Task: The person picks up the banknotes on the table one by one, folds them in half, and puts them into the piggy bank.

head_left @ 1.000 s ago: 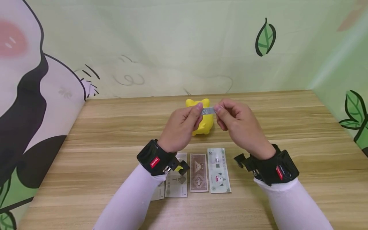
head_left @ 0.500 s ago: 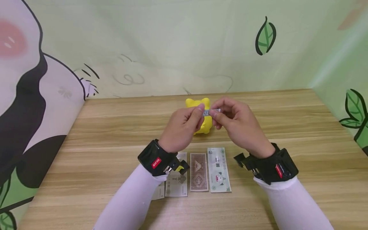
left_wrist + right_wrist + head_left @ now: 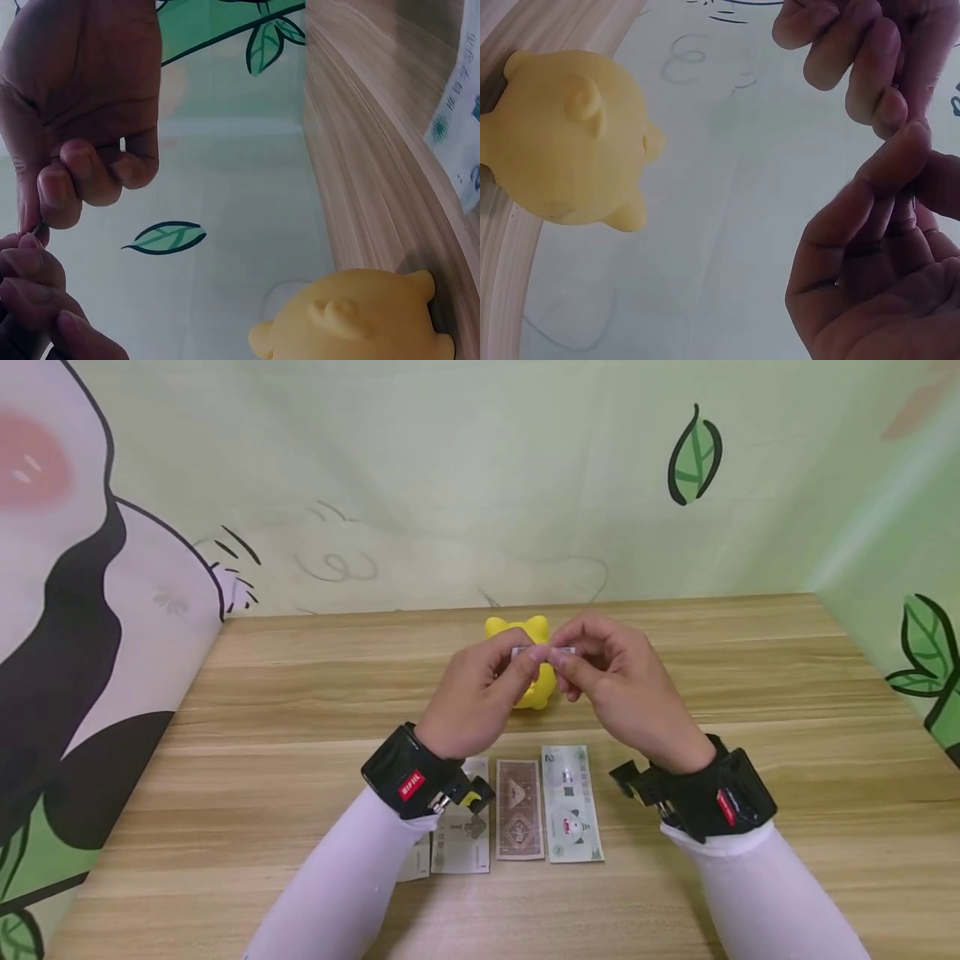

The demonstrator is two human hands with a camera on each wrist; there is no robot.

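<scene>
A narrow folded strip of a play banknote (image 3: 566, 650) is held up between my two hands, in front of the yellow pig figure in the head view. My left hand (image 3: 480, 697) pinches its left part between thumb and fingers. Thumb and fingers of my right hand (image 3: 626, 689) pinch the right part, and the two thumb tips meet in the middle. Most of the strip is covered by fingers; just its short ends show. The yellow pig (image 3: 577, 142) stands on the table beyond the hands, its curled tail facing me.
Flat notes lie in a row nearer me: a brown note (image 3: 519, 810), a green-white "2" note (image 3: 572, 806) and a pale "1" note (image 3: 461, 839). Another pale note (image 3: 416, 862) is largely hidden by the left arm. A printed cloth wall (image 3: 450, 485) rises behind the wooden table (image 3: 750, 693).
My right hand has slid left along the strip, and my left thumb has shifted right to meet it. The "2" on the strip is now covered. Pig and flat notes stay put.
</scene>
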